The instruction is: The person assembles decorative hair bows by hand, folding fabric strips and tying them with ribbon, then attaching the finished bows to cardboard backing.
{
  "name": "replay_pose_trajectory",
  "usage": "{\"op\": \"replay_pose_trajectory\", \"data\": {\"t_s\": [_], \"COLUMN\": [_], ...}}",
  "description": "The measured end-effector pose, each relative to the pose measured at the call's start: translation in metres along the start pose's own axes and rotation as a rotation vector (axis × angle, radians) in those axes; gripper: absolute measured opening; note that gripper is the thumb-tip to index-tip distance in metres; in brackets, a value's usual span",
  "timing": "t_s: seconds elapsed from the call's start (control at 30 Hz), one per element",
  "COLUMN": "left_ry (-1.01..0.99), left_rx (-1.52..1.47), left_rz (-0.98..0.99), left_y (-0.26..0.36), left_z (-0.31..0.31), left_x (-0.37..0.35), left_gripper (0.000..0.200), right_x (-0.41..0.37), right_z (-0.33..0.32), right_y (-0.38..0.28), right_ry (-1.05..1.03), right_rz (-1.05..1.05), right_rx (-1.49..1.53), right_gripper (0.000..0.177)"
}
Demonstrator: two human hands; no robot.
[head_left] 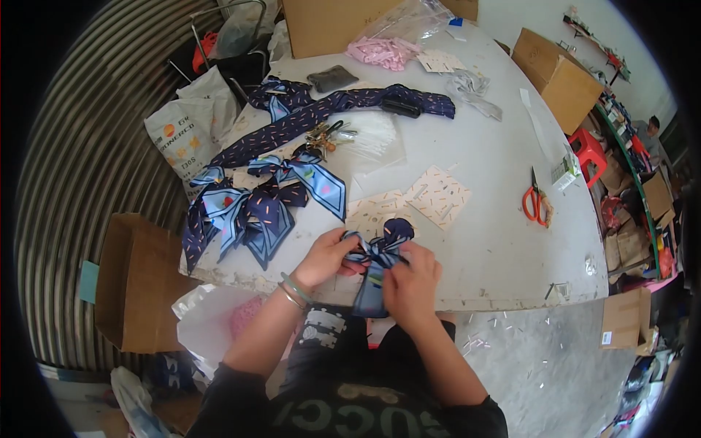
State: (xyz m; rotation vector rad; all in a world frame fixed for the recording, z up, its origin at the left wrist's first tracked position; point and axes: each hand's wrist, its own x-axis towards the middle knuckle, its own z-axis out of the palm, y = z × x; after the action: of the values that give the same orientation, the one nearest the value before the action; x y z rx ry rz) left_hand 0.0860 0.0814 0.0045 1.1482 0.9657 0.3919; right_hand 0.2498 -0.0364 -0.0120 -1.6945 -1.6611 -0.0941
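Two hands, left hand [326,257] and right hand [411,281], grip a navy ribbon bow [380,252] at the tabletop [482,241] edge (fingers clenched on it); I judge knotting underway, needing an even pull.

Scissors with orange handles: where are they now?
In the head view the scissors lie on the right part of the white table, near its edge, right of the patterned cards and farther right than the right hand, which holds a bow.
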Motion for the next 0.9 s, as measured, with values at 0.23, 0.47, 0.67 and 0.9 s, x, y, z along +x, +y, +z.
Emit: {"op": "replay_pose_trajectory", "data": {"t_s": [0.23,0.47,0.67,0.9], "left_ry": [0.024,0.046,0.0,-0.086], "left_rx": [-0.046,-0.199,-0.479,-0.374], "left_rz": [-0.02,0.185,0.185,0.214], "left_y": [0.005,-0.009,-0.008,0.0], "left_z": [-0.003,-0.002,0.007,0.001], "left_x": [-0.007,0.006,0.003,-0.007], "left_gripper": [0.032,0.029,0.028,0.027], "right_x": [0.014,0.06,0.05,0.034], "right_z": [-0.02,0.022,0.001,0.005], "right_y": [0.043,0.081,0.061,0.05], "right_ry": [0.018,-0.321,-0.218,-0.056], "right_rz": [0.172,0.397,0.33,0.002], "right_rx": [0.365,0.674,0.634,0.263], "right_gripper": [0.022,0.028,0.034,0.024]}}
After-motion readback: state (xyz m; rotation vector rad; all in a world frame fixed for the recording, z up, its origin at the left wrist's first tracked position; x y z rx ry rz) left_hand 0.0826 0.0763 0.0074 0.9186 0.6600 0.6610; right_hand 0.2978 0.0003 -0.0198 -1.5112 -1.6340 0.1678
